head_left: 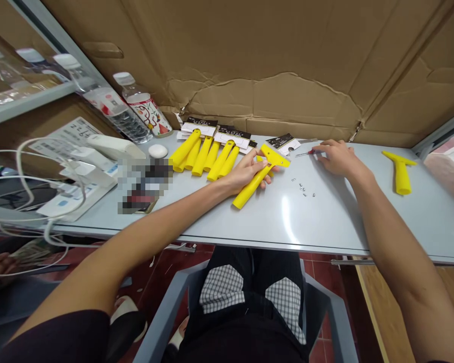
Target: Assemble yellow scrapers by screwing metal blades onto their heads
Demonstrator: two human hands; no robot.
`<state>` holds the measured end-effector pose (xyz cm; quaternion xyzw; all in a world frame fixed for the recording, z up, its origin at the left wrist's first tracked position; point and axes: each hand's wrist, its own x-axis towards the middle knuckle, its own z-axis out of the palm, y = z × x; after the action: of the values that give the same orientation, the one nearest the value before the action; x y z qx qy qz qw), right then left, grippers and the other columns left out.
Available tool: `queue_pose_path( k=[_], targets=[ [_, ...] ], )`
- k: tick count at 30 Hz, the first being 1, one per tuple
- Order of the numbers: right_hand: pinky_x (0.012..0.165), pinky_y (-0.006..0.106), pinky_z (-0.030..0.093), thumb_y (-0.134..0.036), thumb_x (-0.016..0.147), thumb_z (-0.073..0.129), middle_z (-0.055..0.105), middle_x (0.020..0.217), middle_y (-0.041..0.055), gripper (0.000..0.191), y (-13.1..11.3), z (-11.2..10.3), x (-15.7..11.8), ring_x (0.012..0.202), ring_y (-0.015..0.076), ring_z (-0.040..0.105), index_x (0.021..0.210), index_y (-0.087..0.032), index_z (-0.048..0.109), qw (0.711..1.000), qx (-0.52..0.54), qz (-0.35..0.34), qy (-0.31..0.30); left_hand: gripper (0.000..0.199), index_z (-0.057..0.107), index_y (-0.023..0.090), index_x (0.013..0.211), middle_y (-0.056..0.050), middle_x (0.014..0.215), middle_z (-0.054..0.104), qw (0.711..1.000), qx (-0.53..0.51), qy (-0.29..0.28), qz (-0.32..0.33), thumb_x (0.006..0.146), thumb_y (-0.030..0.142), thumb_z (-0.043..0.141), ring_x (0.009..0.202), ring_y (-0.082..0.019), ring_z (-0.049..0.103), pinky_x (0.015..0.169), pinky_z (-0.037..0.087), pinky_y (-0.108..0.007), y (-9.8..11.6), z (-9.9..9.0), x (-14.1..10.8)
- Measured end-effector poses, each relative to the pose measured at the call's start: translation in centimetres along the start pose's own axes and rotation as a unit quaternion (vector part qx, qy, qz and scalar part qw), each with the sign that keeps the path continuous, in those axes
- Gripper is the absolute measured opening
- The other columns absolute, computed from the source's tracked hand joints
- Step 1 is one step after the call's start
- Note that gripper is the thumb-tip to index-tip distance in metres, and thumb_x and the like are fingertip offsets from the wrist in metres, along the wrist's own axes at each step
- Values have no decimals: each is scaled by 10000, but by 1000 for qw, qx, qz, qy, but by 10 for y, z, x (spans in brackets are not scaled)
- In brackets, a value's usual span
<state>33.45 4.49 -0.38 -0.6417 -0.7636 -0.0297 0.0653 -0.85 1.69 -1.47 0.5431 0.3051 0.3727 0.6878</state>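
My left hand [245, 174] is closed around a yellow scraper [252, 186], its wide head with a pale blade strip pointing up and right. Farther right, my right hand [335, 157] rests low over the table, its fingertips on the red handle of a small screwdriver [310, 152] whose thin shaft points left. Between the hands, several small screws [301, 188] lie loose on the grey table. A row of yellow scrapers [201, 156] with black and white cards lies left of my left hand. One more yellow scraper part [402, 174] lies apart at the right.
A black and white card [283, 143] lies behind the screws. At the left stand two bottles [146, 106], a round white object [158, 151], a blurred-out patch and white cables [20, 171]. Cardboard [268, 50] walls the back. Another person's hand [0, 264] shows at the lower left.
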Motion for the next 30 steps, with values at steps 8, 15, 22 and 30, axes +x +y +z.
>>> queue_pose_path(
  k=[8,15,22,30],
  targets=[
    [1037,674,446,-364,1005,559,589,1586,146,512,-3,-11,-3,1385,454,515,1500,-316,685,999,20,-22,13,246,381,257,1123,-90,1029,837,999,37,17,20,1066,304,616,546,-129,688,464,479,-235,-7,1,1],
    [746,390,530,-297,897,740,832,1002,48,199,-65,-46,-27,850,250,710,1031,-300,887,976,99,-98,-169,251,373,264,1123,-79,1033,833,999,28,23,18,1065,317,611,538,-114,663,464,456,-230,-8,2,1],
    [708,387,527,-190,891,675,830,910,31,231,-75,-40,-29,814,240,707,933,-281,882,970,115,-107,-188,272,372,262,1133,-79,1024,823,999,27,15,16,1060,329,626,540,-112,660,464,453,-223,-7,1,1],
    [746,388,551,-205,872,692,834,903,23,202,-71,-39,-28,820,238,735,902,-294,871,961,137,-124,-207,271,370,262,1120,-77,1027,830,999,24,19,23,1053,319,626,530,-109,653,463,442,-222,-8,2,1]
  ],
)
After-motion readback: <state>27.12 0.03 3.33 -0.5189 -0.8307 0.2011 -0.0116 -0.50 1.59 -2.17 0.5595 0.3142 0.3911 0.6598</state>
